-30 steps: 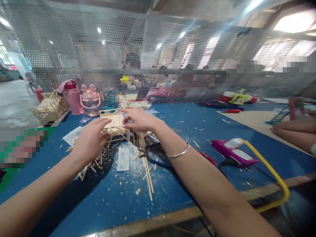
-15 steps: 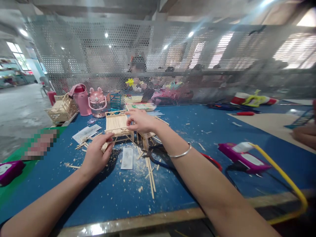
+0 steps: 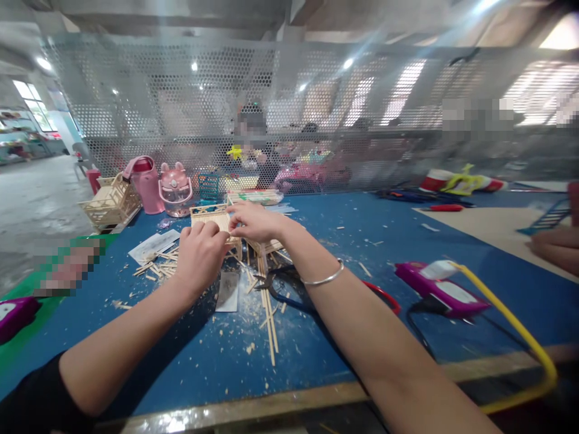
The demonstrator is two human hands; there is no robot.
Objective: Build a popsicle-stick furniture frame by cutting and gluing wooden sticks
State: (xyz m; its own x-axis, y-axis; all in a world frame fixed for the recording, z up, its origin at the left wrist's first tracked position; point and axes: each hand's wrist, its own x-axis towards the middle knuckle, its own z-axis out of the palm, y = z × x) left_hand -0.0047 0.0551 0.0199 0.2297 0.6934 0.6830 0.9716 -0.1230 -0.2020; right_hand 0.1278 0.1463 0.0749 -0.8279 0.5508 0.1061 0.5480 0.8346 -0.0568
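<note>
A small model made of pale wooden sticks (image 3: 208, 218), with a slatted top and railed sides, stands on the blue table. My right hand (image 3: 257, 222), a silver bangle on its wrist, reaches over the model's right end. Its curled thumb and fingers grip the model near the front corner. My left hand (image 3: 201, 252) is at the model's front, fingers bent together close to the right fingertips; what they pinch is hidden. Below the hands lie loose sticks (image 3: 270, 328), a small white paper packet (image 3: 227, 292) and blue-and-red-handled pliers (image 3: 289, 295).
A purple glue gun-like tool (image 3: 438, 289) with a yellow bent bar (image 3: 506, 313) lies at right. A pink bottle (image 3: 147, 187), a pink clear cup (image 3: 175, 190) and another stick model (image 3: 111, 202) stand at back left. A perforated metal screen (image 3: 181, 108) rises behind. Another person's hand (image 3: 556, 247) is far right.
My left hand has moved right and slightly up, from the model's front left to beside my right fingertips. My right hand has stayed on the model. The view has shifted slightly.
</note>
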